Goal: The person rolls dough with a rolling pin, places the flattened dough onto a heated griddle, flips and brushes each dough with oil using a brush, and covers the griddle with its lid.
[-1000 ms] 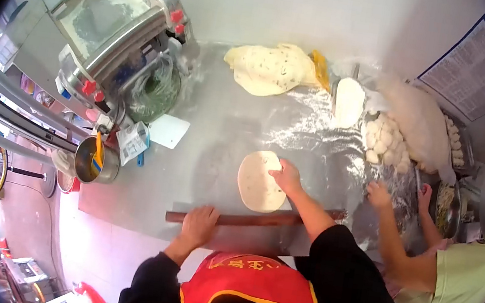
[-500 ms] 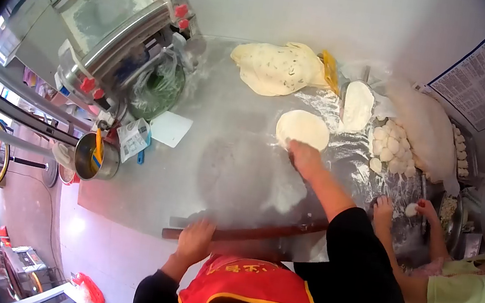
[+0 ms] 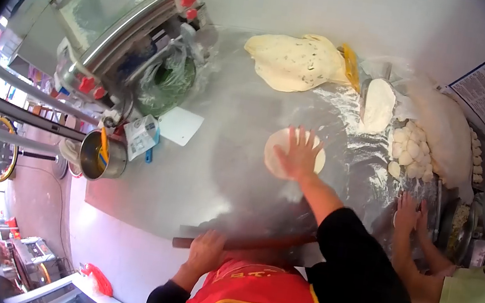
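Observation:
My right hand (image 3: 299, 155) lies flat with its fingers spread on a round sheet of dough (image 3: 270, 155) on the metal table. My left hand (image 3: 207, 251) is wrapped round a long wooden rolling pin (image 3: 267, 242) at the table's near edge, by my red apron. A large folded piece of dough (image 3: 295, 63), flecked with dark bits, sits farther back. To its right, beside a yellow-handled tool (image 3: 351, 67), is a white floury oval (image 3: 379, 105).
At the right, a co-worker's hands (image 3: 410, 215) work near a heap of small dough pieces (image 3: 411, 151) and a covered white bundle (image 3: 443, 133). A dough machine (image 3: 128, 17), a green bowl under plastic (image 3: 168, 85) and a metal pot (image 3: 106, 160) stand left.
My right hand has gone from pinching the dough sheet's near edge to lying flat on it. The sheet has come nearer to me. My left hand stays on the rolling pin.

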A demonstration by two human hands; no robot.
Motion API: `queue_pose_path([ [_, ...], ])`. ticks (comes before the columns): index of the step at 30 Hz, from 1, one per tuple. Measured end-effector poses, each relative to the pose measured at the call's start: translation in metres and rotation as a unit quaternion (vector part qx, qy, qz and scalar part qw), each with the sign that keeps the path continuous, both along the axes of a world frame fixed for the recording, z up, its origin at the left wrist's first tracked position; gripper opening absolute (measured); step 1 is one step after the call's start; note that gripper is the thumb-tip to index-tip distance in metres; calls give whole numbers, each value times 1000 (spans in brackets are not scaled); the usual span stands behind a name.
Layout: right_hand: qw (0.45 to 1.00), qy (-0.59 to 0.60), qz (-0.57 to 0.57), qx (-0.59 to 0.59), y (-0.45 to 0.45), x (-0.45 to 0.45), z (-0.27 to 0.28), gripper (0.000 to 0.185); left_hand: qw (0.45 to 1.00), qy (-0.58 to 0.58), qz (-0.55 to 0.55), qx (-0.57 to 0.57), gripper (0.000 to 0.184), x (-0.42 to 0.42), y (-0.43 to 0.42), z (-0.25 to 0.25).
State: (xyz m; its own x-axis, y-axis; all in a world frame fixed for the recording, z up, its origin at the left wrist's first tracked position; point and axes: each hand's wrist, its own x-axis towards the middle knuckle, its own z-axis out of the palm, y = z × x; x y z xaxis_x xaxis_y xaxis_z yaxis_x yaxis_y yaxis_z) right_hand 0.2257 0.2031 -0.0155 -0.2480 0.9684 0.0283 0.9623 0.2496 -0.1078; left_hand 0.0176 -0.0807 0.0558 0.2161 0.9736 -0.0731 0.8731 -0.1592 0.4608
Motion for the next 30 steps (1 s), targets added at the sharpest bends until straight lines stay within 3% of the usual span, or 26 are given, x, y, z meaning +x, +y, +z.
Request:
queue_pose_path([
  [6,987,46,151,11,-103,-20,16,76,999,15,-16,36,37,-13,23,-14],
  [7,974,69,195,96,-109,0,13,71,999,35,-18,20,37,-20,31,-19],
  [9,988,78,133,14,-128,27,49,66,998,58,-14,24,37,-30,44,-18],
  [11,991,79,107,5,-153,66,67,67,997,60,6,46,39,-36,53,-13],
  [15,995,25,91,18,-194,110,40,66,985,67,122,99,50,-36,48,-27],
  [18,996,65,34,41,-157,93,28,64,974,94,186,93,61,-31,53,-45],
  [24,988,34,16,147,5,57,8,53,949,210,168,163,61,-63,210,-42],
  [27,978,58,20,200,66,41,13,52,932,196,179,247,56,-78,278,-46],
  [30,979,81,68,172,58,43,14,52,943,170,179,224,56,-73,268,-44],
])
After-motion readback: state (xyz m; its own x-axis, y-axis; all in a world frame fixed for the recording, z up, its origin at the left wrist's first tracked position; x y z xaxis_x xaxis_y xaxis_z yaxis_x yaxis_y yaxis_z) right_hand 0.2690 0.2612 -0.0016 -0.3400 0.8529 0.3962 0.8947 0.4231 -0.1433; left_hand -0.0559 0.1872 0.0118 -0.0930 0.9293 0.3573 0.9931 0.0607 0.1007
